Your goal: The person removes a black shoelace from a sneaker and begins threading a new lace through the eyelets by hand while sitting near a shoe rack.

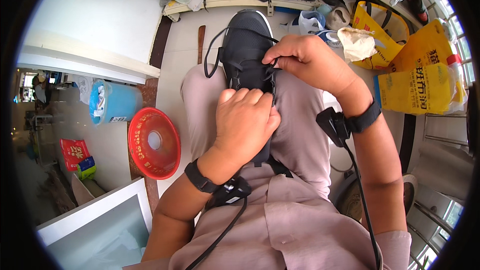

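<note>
A black sneaker (247,24) with a pale sole edge rests lengthwise over my lap, its toe pointing away from me. My left hand (245,118) is closed over the shoe's upper near the ankle opening, covering much of that part. Beside the eyelets on the right, my right hand (303,58) pinches a black shoelace (206,65) between thumb and fingertips. The lace arcs across the toe and hangs in a loop on the left. Some lacing lies loosely through the eyelets. Both wrists wear black straps with cabled devices.
Shoe shelves (221,0) stand ahead. Yellow bags (416,86) and a cream cloth pouch (356,43) are at right. A red plastic basin (165,146) and a blue bin (116,101) stand at left. A brown wooden strip (201,43) lies on the floor near the shoe.
</note>
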